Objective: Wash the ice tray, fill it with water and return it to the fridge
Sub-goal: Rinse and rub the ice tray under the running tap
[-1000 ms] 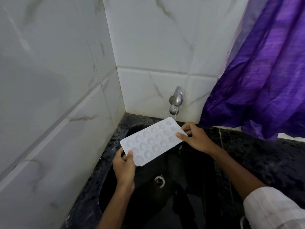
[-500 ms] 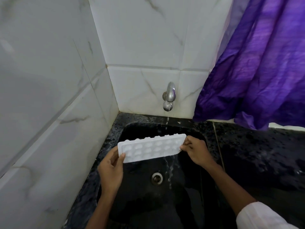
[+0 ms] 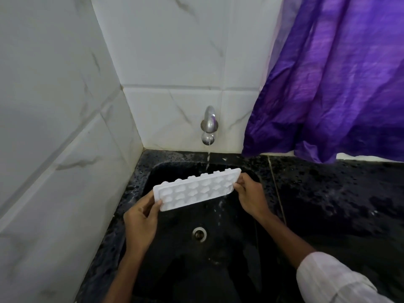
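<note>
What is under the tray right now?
The black sink, its drain showing below the tray. Left hand and right hand hold its ends; water runs off the right end. The sink's far wall behind the tray is hidden.

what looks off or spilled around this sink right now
Nothing broken. The ice tray, held at both ends by the left hand and right hand, is tilted steeply over the sink, so water from the running tap runs off it. Droplets are splashed over the black counter.
</note>
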Motion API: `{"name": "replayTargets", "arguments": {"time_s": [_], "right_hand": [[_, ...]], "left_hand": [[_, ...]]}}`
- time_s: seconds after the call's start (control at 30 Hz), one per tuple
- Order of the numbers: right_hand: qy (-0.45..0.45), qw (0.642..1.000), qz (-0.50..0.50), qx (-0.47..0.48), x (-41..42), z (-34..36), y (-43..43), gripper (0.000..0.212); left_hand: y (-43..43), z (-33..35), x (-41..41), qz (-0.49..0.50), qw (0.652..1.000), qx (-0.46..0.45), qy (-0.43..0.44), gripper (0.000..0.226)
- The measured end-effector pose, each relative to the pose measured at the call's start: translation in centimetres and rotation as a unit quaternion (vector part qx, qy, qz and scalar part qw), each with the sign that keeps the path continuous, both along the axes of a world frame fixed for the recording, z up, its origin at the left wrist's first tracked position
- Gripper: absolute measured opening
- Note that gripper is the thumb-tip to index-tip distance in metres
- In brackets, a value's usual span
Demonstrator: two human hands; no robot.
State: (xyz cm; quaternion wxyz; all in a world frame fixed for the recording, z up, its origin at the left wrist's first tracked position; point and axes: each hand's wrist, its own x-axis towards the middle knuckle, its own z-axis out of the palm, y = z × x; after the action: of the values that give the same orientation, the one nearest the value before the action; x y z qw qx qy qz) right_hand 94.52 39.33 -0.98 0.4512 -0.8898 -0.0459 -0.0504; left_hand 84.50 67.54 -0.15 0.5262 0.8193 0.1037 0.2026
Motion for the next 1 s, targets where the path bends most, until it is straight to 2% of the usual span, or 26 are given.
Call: {"name": "replayTargets", "arguments": {"time_s": [0.07,0.1,0.2,0.37,0.43,0.5,0.67,0.87,1.0], "right_hand": [[0.041,0.999,-0.013,0.006,0.4,0.1,0.0,0.010],[0.061,0.998,-0.018,0.005,0.7,0.3,0.1,0.013],[0.089,0.995,-0.031,-0.018,1.5,0.4,0.0,0.019],[0.066,0.997,-0.028,-0.034,2.4,0.7,-0.3,0.036],[0.009,0.998,0.022,-0.057,2.8,0.9,0.0,0.040],[-0.032,0.988,0.081,-0.124,3.5,1.0,0.3,0.040],[-0.024,0.963,0.173,-0.205,5.0,1.7,1.5,0.032],[-0.046,0.952,0.166,-0.252,5.1,3.2,3.5,0.032],[-0.008,0.949,0.168,-0.267,5.2,3.4,4.1,0.032]], "left_hand": [[0.1,-0.1,0.3,-0.019,0.998,0.040,0.034,0.035],[0.0,-0.1,0.4,-0.034,0.997,0.031,0.057,0.037],[-0.7,-0.1,1.1,-0.073,0.988,-0.087,0.105,0.041],[-2.9,0.6,2.5,-0.038,0.969,-0.202,0.140,0.032],[-3.5,0.7,2.9,-0.020,0.968,-0.203,0.149,0.029],[-3.7,0.5,3.4,0.010,0.968,-0.200,0.153,0.027],[-2.8,0.2,3.5,0.059,0.965,-0.207,0.153,0.026],[-2.1,0.5,3.7,0.054,0.963,-0.222,0.147,0.026],[-2.3,1.0,4.0,0.051,0.966,-0.212,0.136,0.026]]}}
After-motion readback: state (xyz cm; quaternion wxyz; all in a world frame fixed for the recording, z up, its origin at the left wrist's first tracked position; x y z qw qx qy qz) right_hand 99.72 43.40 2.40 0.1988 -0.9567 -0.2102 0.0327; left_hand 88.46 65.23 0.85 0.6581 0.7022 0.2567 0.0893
